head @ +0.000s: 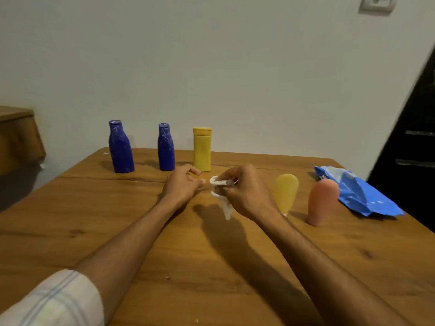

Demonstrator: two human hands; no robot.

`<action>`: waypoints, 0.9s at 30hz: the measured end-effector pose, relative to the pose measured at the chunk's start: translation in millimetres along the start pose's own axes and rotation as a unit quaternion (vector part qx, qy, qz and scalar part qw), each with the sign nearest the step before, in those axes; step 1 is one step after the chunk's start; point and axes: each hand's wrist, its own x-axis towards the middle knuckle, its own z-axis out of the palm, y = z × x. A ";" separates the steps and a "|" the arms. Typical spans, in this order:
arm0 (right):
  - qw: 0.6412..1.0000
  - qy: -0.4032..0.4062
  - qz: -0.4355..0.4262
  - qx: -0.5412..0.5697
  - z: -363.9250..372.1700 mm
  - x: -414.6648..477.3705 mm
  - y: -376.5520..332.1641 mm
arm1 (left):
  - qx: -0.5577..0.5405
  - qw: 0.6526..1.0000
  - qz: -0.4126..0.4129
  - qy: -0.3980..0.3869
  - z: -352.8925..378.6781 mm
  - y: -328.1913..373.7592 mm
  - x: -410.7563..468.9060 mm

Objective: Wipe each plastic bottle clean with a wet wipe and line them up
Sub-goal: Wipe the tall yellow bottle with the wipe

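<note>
Bottles (166,147) stand on wooden table (94,231) by wall (235,78).

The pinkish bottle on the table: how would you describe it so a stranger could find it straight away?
Start at the wooden table and look to its right side, where a crumpled blue wipes packet lies. Just left of that packet stands the pinkish bottle, cap down and rounded end up. Its yellow neighbour has the same shape; only this one is salmon pink.

Bare table (70,208) left; bottles (286,192) right.
</note>
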 end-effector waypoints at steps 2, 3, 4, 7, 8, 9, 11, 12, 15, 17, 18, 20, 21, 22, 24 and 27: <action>1.000 0.017 0.020 0.009 12.7 16.5 4.6 | 0.016 0.999 0.007 0.040 -3.5 -4.5 13.9; 0.999 0.027 0.028 0.015 18.0 24.2 7.3 | 0.019 0.998 0.006 0.056 -4.4 -5.8 21.4; 0.998 0.035 0.036 0.024 22.7 30.7 9.0 | 0.019 0.998 0.003 0.064 -5.1 -6.9 28.5; 0.996 0.052 0.056 0.050 32.4 44.5 14.9 | 0.030 0.998 -0.009 0.054 -1.2 -9.9 46.8; 0.995 0.060 0.059 0.054 33.6 45.2 16.2 | 0.026 0.998 -0.016 0.046 1.3 -9.5 48.9; 0.994 0.068 0.060 0.060 35.9 48.2 18.1 | 0.023 0.999 -0.027 0.038 3.9 -9.6 52.7; 0.992 0.080 0.068 0.073 41.8 56.4 24.0 | 0.027 0.998 -0.042 0.032 12.1 -10.3 61.1; 0.991 0.084 0.074 0.079 43.8 59.5 26.8 | 0.034 0.998 -0.043 0.034 16.3 -10.8 64.6; 0.986 0.094 0.092 0.103 47.1 65.6 33.0 | 0.041 0.998 -0.042 0.026 26.4 -11.1 73.4; 0.983 0.099 0.099 0.118 48.0 69.0 35.9 | 0.021 0.999 -0.042 0.011 30.8 -11.4 81.0; 0.982 0.101 0.100 0.122 48.7 70.1 36.9 | 0.011 0.999 -0.044 0.005 32.4 -11.9 84.7; 0.981 0.100 0.104 0.128 50.3 71.1 37.8 | -0.007 0.999 -0.047 0.000 33.9 -12.2 89.8; 0.980 0.100 0.110 0.133 51.4 71.5 38.0 | -0.017 0.999 -0.051 0.000 34.5 -12.4 92.2; 0.978 0.100 0.117 0.140 52.1 71.6 38.2 | -0.026 0.998 -0.054 0.000 35.0 -13.5 94.7; 0.975 0.099 0.130 0.153 53.0 71.8 38.1 | -0.044 0.997 -0.062 0.006 35.2 -15.3 98.6; 0.974 0.102 0.121 0.161 52.1 71.9 37.8 | -0.063 0.996 -0.057 0.027 33.5 -16.8 102.5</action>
